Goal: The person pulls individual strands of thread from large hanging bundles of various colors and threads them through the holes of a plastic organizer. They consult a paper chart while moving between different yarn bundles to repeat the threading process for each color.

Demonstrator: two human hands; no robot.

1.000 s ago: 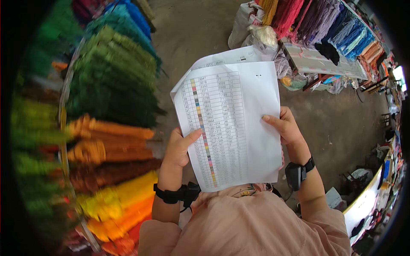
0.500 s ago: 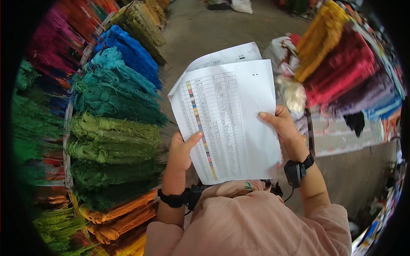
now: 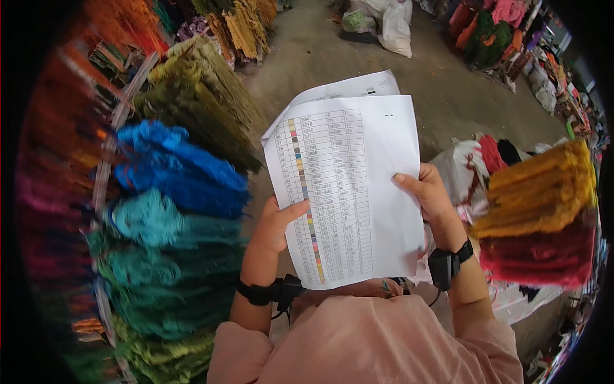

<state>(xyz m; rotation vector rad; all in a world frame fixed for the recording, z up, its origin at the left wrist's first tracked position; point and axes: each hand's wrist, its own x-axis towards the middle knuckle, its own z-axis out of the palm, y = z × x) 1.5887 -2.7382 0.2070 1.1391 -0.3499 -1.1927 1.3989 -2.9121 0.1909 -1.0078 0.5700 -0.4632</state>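
Observation:
Several sheets of white paper (image 3: 393,224) are held up in front of me, the top one printed with a table and a column of small colour swatches. My left hand (image 3: 279,224) grips their left edge, thumb on the front beside the swatches. On the right edge my right hand (image 3: 427,195) pinches the sheets, thumb on the blank margin; its other fingers are behind the paper. The back sheet's top left corner curls over. To my left hang blue yarn skeins (image 3: 182,169) and teal yarn skeins (image 3: 173,237), apart from my left hand.
Olive skeins (image 3: 198,96) and green skeins (image 3: 166,349) hang on the left rack too. At right are mustard yarn skeins (image 3: 537,189) and crimson skeins (image 3: 537,256), beside a white sack (image 3: 457,169). Ahead, white bags (image 3: 396,29) sit on the grey floor (image 3: 307,57).
The racks have shifted down the view past me, and more floor and bags show ahead. Both hands keep hold of the paper sheets, which sit slightly lower and further right.

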